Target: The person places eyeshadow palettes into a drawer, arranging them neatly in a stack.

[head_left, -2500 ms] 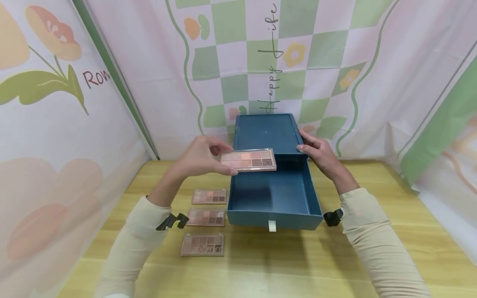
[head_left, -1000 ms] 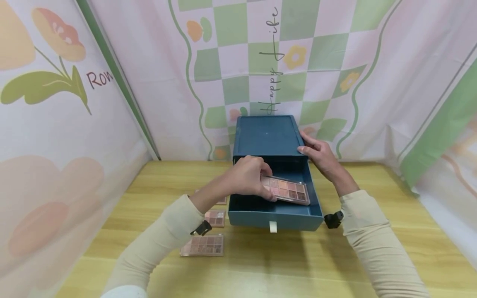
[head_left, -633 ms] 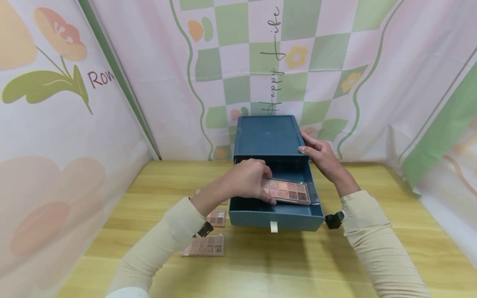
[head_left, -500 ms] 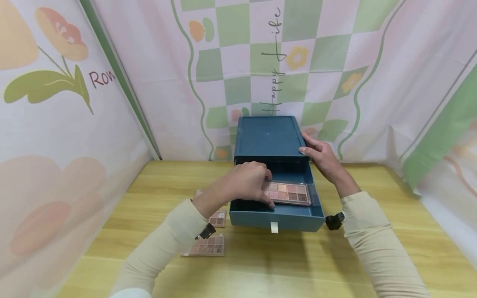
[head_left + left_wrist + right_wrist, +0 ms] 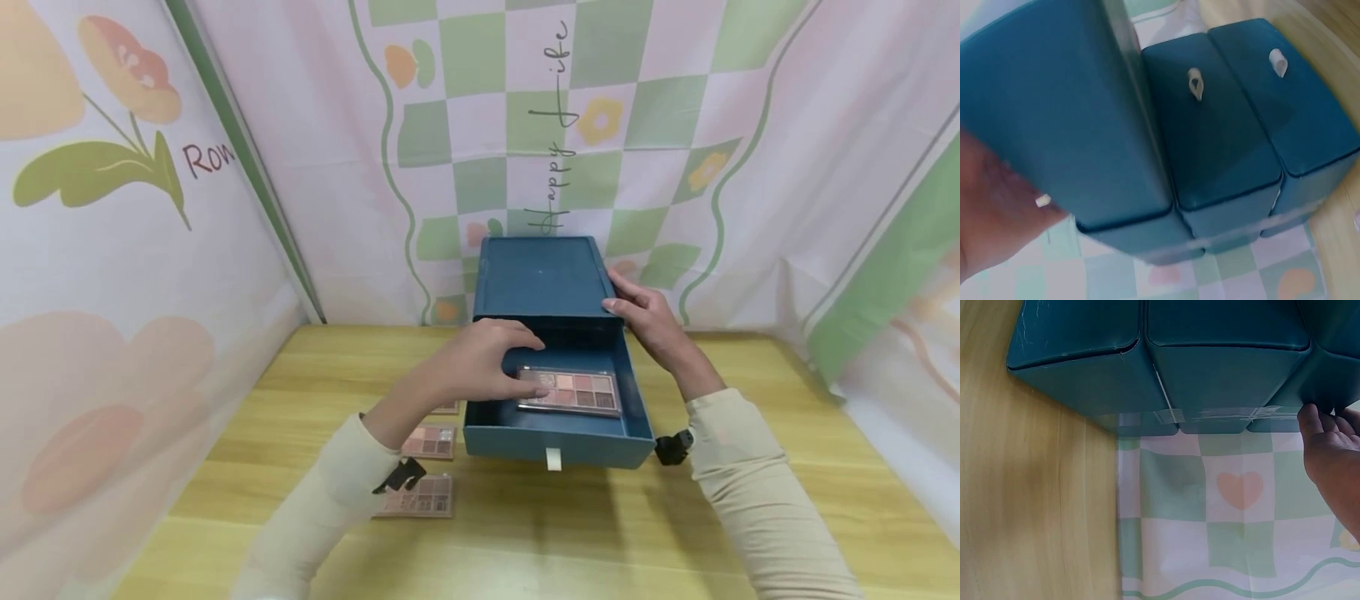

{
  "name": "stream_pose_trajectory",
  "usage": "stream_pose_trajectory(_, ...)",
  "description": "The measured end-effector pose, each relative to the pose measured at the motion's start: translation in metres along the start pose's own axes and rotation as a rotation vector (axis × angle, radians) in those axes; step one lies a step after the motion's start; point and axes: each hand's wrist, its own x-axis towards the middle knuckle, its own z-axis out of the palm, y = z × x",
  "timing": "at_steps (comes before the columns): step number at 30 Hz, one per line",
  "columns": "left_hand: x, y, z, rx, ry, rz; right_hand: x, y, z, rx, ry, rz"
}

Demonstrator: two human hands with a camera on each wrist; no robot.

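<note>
An eyeshadow palette (image 5: 577, 393) with several pink and brown pans lies flat in the pulled-out top drawer (image 5: 495, 440) of a dark blue drawer unit (image 5: 540, 275). Over the palette's left end hovers my left hand (image 5: 483, 362), fingers and thumb spread apart; the thumb overlaps the palette in view, and whether it touches cannot be told. In the left wrist view the drawer front hides most of the fingers of that left hand (image 5: 997, 215). My right hand (image 5: 651, 321) rests on the unit's right top edge, thumb on top, fairly straight fingers along the side (image 5: 1335, 447).
On the wooden table (image 5: 570, 533), left of the unit, lie a near palette (image 5: 420, 497), a middle palette (image 5: 435, 442) and a far palette (image 5: 447, 408), partly hidden by my left arm. Two closed lower drawers (image 5: 1216, 125) sit beneath. A patterned curtain (image 5: 480, 125) stands behind.
My left hand carried the palette rightward and down into the open drawer, set it flat and let go, its fingers now apart and slightly back left. The right hand stayed on the unit.
</note>
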Motion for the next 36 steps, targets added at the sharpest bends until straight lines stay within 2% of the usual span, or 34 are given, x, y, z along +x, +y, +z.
stream_pose_trajectory(4, -0.012, -0.009, -0.004, -0.106, 0.069, 0.073, -0.001, 0.002, -0.001, -0.006, 0.006, 0.003)
stream_pose_trajectory(7, -0.020, -0.016, -0.007, -0.149, 0.115, 0.125, -0.002, 0.003, -0.002, -0.002, 0.009, 0.001)
stream_pose_trajectory(10, -0.029, -0.024, -0.010, -0.181, 0.147, 0.142, -0.003, 0.003, -0.001, 0.005, 0.013, -0.002)
stream_pose_trajectory(14, -0.040, -0.035, -0.017, -0.205, 0.175, 0.079, -0.003, 0.002, -0.001, 0.018, 0.012, -0.013)
stream_pose_trajectory(23, -0.060, -0.070, -0.029, -0.187, 0.258, -0.058, -0.002, 0.002, -0.001, 0.005, 0.000, -0.012)
stream_pose_trajectory(29, -0.073, -0.094, -0.026, -0.157, 0.211, -0.181, -0.002, 0.002, -0.003, -0.016, -0.002, -0.012)
stream_pose_trajectory(36, -0.085, -0.127, -0.013, -0.188, 0.158, -0.276, -0.001, 0.002, -0.003, -0.010, -0.011, -0.015)
